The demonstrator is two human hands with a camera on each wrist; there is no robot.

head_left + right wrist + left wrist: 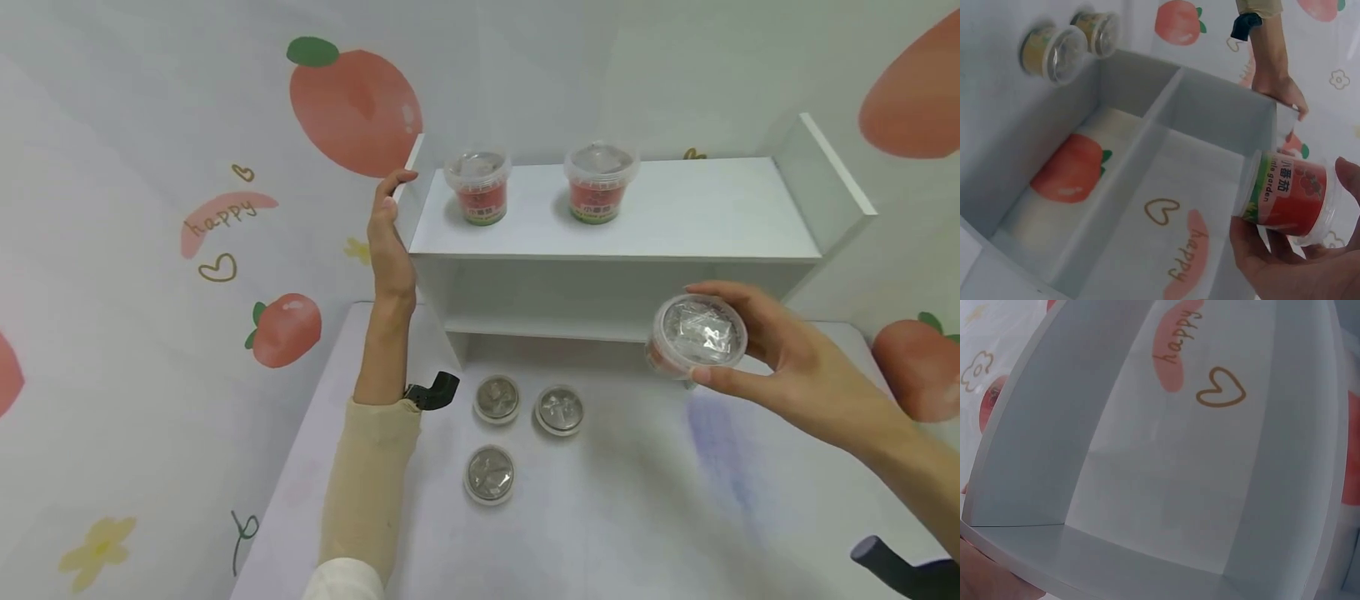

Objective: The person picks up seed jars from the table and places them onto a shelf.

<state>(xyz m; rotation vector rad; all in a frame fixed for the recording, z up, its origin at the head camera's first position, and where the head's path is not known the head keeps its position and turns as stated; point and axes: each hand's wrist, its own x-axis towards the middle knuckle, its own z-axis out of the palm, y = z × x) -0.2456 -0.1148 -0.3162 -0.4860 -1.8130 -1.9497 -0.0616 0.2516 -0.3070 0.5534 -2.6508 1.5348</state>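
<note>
Holding, right hand: my right hand (pixel 795 375) pinches a clear-lidded tub (pixel 701 335) between thumb and fingers, right of centre in the frame, raised in front of the shelf.
Label on it: red, with green at the base and "little garden" printed on it, as my right wrist view shows.
Left hand: my left hand (pixel 393 246), left of upper centre, grips the side panel of the white shelf (pixel 720 200), fingers bent over its edge.
Left arm: a beige sleeve (pixel 371 483) and a black strap (pixel 432 392) at the wrist.
Shelf top: two red-labelled tubs (pixel 597 187) stand upright and apart, upper centre.
Bench: on the white bench (pixel 637 508), three more lidded tubs (pixel 489 475) stand near one another, just below centre.
Wall: red fruit and "happy" decorate the pale wall (pixel 112 217), upper left.
</note>
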